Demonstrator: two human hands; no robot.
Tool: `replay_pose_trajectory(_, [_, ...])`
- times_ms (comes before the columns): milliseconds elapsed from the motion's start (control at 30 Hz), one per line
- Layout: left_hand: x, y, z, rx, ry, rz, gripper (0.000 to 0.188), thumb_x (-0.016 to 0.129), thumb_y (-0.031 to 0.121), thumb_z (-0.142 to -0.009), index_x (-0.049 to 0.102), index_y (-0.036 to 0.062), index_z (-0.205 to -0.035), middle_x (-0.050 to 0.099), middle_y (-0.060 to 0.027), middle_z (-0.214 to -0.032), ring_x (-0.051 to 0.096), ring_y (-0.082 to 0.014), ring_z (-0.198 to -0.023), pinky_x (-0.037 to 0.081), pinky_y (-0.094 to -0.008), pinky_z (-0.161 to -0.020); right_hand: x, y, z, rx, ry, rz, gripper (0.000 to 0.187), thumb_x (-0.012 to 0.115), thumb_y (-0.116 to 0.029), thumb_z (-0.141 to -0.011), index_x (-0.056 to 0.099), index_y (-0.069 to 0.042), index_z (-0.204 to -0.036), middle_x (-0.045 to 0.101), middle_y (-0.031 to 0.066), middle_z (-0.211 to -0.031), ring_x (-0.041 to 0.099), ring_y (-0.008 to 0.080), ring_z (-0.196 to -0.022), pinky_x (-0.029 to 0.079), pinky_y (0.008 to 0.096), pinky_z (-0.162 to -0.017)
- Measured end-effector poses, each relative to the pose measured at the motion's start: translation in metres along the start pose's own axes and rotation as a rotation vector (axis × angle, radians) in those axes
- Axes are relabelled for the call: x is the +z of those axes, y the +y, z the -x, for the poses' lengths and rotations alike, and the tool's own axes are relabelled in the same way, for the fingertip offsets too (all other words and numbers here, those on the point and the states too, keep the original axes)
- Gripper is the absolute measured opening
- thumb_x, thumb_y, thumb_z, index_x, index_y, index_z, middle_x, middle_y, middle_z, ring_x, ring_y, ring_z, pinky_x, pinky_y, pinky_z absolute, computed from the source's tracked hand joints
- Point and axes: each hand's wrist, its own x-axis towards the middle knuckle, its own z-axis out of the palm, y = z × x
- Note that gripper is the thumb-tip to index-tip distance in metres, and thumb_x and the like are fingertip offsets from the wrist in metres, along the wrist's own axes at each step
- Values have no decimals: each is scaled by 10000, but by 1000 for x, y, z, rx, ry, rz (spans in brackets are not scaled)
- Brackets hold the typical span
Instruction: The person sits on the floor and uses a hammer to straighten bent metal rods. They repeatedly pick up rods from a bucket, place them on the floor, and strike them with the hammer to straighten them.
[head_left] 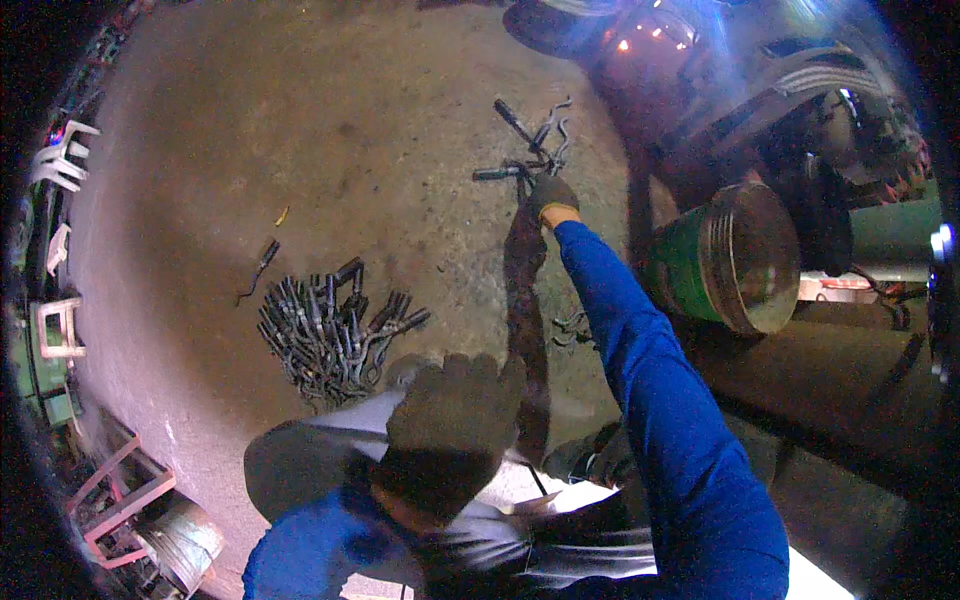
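Observation:
My right hand (554,192), in a dark glove with a yellowish cuff, reaches far out over the floor. It is closed at the near end of a small group of bent metal rods (541,148) with thick dark cylindrical ends; the glove hides its exact grip. Close to me, my left hand (448,425), also gloved, is held over my bent leg. Its back faces up, and the bend of its fingers is hidden. Just beyond and left of it lies a dense heap of similar rods (325,330). One single rod (262,264) lies apart, left of the heap.
A green bucket (690,255) lies on its side at the right, near dark machinery (800,90). Small curved metal pieces (572,325) lie beside my right forearm. White plastic chairs (66,156), a reddish metal frame (122,500) and a drum (185,545) line the left edge.

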Motion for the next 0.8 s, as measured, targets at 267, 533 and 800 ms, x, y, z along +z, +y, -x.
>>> replay_pose_trajectory(267, [-10, 8, 4, -44, -266, 108, 532, 676, 315, -785, 560, 36, -1224, 638, -191, -1050, 612, -359, -989, 484, -479, -860, 61, -2, 134, -7, -37, 9, 355, 539, -229, -868, 527, -118, -1205, 633, 231, -1115, 617, 423, -1013, 498, 508, -850])
replay_pose_trajectory(533, [47, -3, -25, -4, -562, -159, 355, 548, 301, -837, 688, 74, -1072, 675, -186, -1063, 653, -363, -973, 518, -469, -835, 48, 9, 264, 15, -208, -3, 460, 532, -300, -858, 489, -121, -1280, 640, 230, -1096, 645, 401, -957, 506, 508, -810])
replay_pose_trajectory(800, [209, -113, -62, -166, -859, -238, 469, 615, 439, -802, 682, 108, -1127, 618, -145, -1249, 589, -363, -1139, 473, -452, -954, 43, 51, 294, 143, -301, -447, 511, 615, -452, -801, 670, 33, -951, 663, 279, -914, 638, 431, -850, 488, 466, -717])
